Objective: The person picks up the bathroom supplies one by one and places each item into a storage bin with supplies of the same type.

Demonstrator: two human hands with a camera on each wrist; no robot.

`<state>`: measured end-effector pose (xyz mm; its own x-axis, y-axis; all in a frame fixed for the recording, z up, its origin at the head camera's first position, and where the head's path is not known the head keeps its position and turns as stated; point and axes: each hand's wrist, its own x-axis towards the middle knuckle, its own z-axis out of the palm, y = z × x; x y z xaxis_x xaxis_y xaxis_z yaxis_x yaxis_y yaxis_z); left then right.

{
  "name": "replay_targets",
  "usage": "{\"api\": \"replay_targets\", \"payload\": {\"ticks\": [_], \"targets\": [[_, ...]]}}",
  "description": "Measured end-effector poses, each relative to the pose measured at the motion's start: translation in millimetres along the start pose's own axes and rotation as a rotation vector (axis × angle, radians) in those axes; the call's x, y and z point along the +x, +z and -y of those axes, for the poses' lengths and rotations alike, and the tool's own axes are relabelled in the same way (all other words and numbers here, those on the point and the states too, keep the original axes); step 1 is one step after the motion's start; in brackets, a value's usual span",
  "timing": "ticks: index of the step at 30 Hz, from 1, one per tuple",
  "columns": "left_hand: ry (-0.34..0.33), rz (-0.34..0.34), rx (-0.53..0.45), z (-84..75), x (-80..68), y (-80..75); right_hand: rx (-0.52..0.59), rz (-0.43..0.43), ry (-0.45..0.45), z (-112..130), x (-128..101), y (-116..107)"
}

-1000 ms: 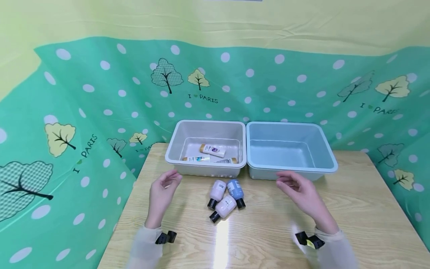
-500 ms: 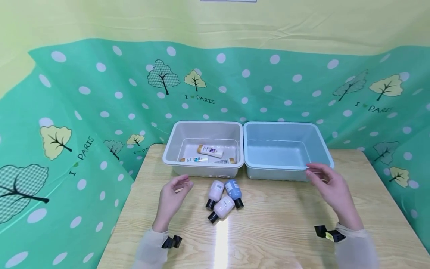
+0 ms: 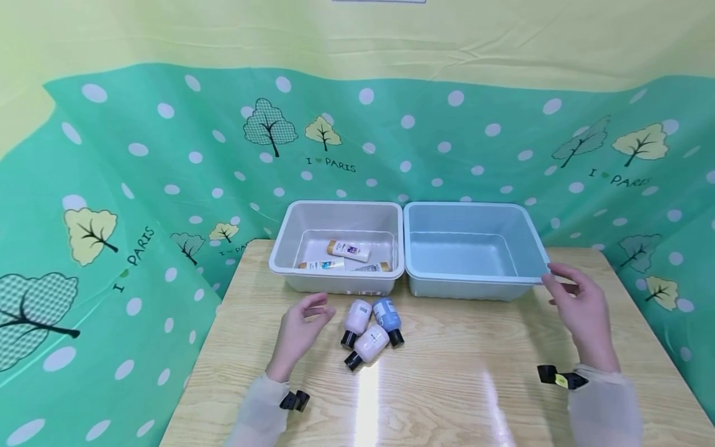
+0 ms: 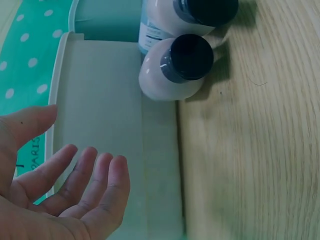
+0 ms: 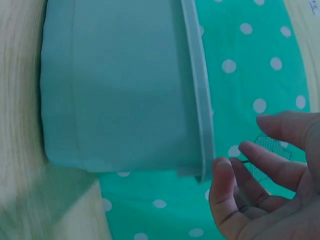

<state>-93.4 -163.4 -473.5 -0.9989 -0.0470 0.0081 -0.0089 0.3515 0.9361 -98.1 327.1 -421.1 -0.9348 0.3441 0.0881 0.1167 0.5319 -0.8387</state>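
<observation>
Three small bottles with black caps lie together on the wooden table: a pale lilac bottle, a blue bottle and a pale pink bottle. My left hand hovers just left of them, holding nothing, its fingers loosely bent and the thumb apart. In the left wrist view, two black caps show beyond the fingertips. My right hand is at the front right corner of the light blue bin. Its fingertips are right at the rim in the right wrist view, with thumb and fingers spread.
Left of the blue bin, side by side, stands a grey bin with a few white tubes lying inside. Nothing lies in the blue bin. Behind both hangs a green dotted cloth.
My right hand has moved right along the blue bin's front to its right corner. My left hand has come right, closer to the bottles. Bottles and bins stay put.
</observation>
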Motion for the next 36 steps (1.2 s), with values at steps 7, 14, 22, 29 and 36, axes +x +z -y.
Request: {"api": "replay_targets", "payload": {"ticks": [7, 14, 22, 29, 36], "targets": [[0.001, 0.026, 0.050, 11.9, 6.4, 6.9, 0.069, -0.027, 0.090, -13.6, 8.0, 0.3], [-0.035, 0.069, 0.084, 20.9, 12.7, 11.4, 0.383, 0.002, 0.152, -25.6, 16.5, 0.6], [-0.054, 0.140, 0.072, 28.9, 19.7, 15.8, 0.627, 0.043, 0.236, -33.1, 22.9, 1.4], [-0.088, 0.200, 0.027, 29.2, 22.7, 22.4, 0.743, 0.057, 0.269, -33.0, 23.6, 1.6], [-0.116, 0.265, 0.085, 28.4, 23.2, 28.1, 0.788, 0.063, 0.256, -35.4, 23.8, 3.0]]}}
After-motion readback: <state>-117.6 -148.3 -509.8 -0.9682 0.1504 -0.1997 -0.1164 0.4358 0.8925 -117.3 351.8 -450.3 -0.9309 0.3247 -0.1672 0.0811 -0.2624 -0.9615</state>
